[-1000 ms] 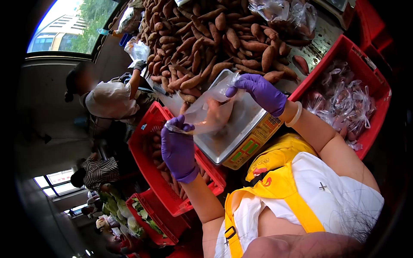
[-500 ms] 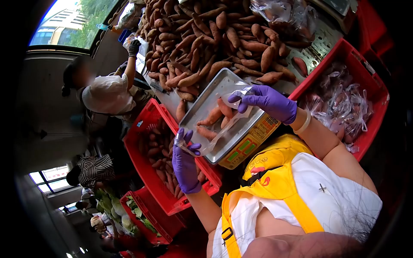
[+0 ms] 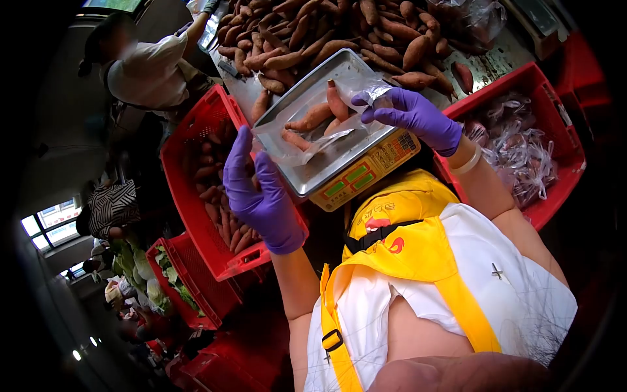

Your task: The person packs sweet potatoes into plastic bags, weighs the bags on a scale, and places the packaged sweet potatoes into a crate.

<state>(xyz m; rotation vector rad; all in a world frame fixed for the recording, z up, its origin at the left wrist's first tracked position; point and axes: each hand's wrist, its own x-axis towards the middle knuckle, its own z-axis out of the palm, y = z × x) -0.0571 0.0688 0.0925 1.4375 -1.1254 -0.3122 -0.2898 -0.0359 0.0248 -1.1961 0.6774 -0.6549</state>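
Observation:
A clear plastic bag (image 3: pixel 277 145) with several sweet potatoes (image 3: pixel 310 117) in it lies on the metal tray of a scale (image 3: pixel 326 171). My left hand (image 3: pixel 261 189), in a purple glove, is at the tray's left corner with its fingers apart and holds nothing. At the tray's right side my right hand (image 3: pixel 415 116), also gloved in purple, pinches the gathered end of the bag. Green displays show on the yellow front of the scale.
Loose sweet potatoes (image 3: pixel 385 32) are heaped beyond the scale. A red crate (image 3: pixel 189 225) of sweet potatoes stands at left, another red crate (image 3: pixel 562 176) with bagged ones at right. A co-worker (image 3: pixel 147 72) is at the upper left; other people are farther back.
The bag has come down from above the scale onto its tray. My left hand has let go of the bag's edge and opened. The view has shifted, and the co-worker's arm has moved.

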